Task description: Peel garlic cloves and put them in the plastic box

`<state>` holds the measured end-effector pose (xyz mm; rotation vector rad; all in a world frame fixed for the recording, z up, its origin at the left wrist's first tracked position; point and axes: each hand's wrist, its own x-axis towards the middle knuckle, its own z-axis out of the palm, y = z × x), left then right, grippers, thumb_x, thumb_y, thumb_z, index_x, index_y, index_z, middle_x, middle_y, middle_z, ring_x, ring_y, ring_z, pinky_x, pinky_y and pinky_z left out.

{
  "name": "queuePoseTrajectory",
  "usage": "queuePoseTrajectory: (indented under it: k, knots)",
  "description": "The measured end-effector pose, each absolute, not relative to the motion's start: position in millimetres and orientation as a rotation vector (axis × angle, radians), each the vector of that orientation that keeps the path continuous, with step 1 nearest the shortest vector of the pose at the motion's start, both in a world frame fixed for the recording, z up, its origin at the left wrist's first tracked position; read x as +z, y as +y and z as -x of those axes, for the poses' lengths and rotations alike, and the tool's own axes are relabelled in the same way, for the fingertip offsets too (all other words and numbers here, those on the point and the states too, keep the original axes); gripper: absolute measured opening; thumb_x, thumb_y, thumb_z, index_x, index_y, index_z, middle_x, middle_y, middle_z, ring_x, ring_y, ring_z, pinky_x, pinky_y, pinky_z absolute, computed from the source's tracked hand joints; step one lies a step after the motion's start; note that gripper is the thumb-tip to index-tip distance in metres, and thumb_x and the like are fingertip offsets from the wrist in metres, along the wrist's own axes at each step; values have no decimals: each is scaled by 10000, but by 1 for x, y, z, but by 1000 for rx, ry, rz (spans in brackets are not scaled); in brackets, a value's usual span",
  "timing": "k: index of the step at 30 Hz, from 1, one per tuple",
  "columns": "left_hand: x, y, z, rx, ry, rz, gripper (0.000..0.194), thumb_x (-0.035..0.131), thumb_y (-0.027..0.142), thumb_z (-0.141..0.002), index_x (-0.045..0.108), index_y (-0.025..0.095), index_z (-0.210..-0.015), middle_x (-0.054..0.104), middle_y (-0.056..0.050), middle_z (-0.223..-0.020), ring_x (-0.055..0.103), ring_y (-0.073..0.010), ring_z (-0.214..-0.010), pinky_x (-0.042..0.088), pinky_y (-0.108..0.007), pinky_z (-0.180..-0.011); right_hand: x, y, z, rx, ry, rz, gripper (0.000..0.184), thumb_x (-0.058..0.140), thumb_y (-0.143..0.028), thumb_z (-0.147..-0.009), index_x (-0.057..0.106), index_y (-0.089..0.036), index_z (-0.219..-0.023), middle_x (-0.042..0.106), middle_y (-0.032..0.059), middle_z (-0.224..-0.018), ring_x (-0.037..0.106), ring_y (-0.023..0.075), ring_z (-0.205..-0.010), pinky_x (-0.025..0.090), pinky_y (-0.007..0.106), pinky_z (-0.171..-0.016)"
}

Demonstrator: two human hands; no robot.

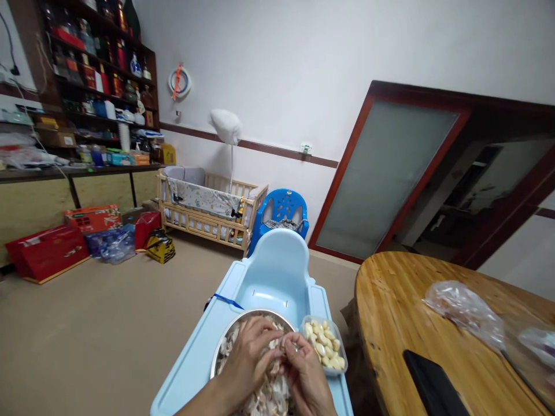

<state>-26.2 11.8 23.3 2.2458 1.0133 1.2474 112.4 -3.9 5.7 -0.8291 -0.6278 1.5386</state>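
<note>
A metal bowl (215,351) of papery garlic skins (271,398) rests on the tray of a light blue high chair (186,346). Over the skins, my left hand (249,355) and my right hand (306,370) meet with bent fingers. Between their fingertips is a small garlic clove (284,344), mostly covered by the fingers. Both hands are closed around it, the right one in a pinch. Right beside the bowl, a clear plastic container (342,367) holds several peeled garlic cloves (324,345).
To the right is a wooden table (390,306) with a black phone (435,381) and a plastic bag (463,309). Beyond the high chair are a blue chair (284,202) and a wooden crib (203,222). Bags and boxes, including a red box (47,251), lie along the left.
</note>
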Motion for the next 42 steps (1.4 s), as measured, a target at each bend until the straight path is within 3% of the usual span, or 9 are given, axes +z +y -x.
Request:
queuePoseTrajectory:
  k: [4,11,17,21,25,30,36,42]
  knots:
    - [17,14,25,1289,936,-2268,243,516,78,-784,676,189,-929,679,-86,-874,607,-232,-854,494,-387,-774,3,-3,-109,1542,-698,846,249,785,-317,-613,620,-147,-692,611,-12,-578,537,80,-469,408,187,-473]
    - [11,18,25,1220,972,-2148,225,554,62,-756,662,169,-922,672,-104,-1076,606,-229,-1001,458,-342,-898,6,-1,-109,1547,-838,943,383,767,-421,-605,697,-106,-811,610,5,-558,482,62,-442,343,168,-429]
    - [5,23,27,1233,940,-2128,312,497,36,-752,640,186,-985,693,-74,-924,634,-200,-865,509,-297,-774,1,3,-108,1515,-969,962,351,702,-462,-669,682,-113,-644,577,-2,-505,466,63,-447,330,169,-442]
    - [2,25,29,1242,1008,-2102,286,482,63,-774,664,198,-947,677,-70,-863,631,-200,-822,514,-290,-718,0,3,-108,1466,-956,1014,318,758,-418,-610,709,-133,-744,620,5,-596,500,80,-506,373,177,-474]
    - [4,24,29,1216,1064,-2112,235,487,64,-762,689,173,-811,642,-67,-753,623,-198,-717,500,-283,-639,-2,4,-110,1326,-993,1077,227,788,-344,-580,704,-169,-698,661,10,-654,553,120,-593,432,205,-557]
    - [8,22,31,1206,992,-2022,259,498,71,-744,727,168,-817,650,-76,-711,622,-197,-668,485,-271,-606,-8,6,-112,1114,-1141,1130,120,719,-302,-662,694,-190,-698,669,11,-658,595,162,-652,465,239,-638]
    - [10,26,34,1167,926,-1567,139,602,170,-705,739,177,-730,716,-83,-882,626,-237,-868,456,-311,-794,-7,1,-112,863,-1308,1158,36,642,-215,-721,676,-211,-710,677,5,-695,619,175,-687,472,232,-648]
    - [13,30,37,1009,777,-1289,175,669,286,-683,725,123,-715,703,-48,-659,613,-185,-639,455,-266,-626,-3,0,-112,627,-1494,1120,98,580,-173,-765,651,-207,-707,654,6,-694,605,159,-655,469,230,-630]
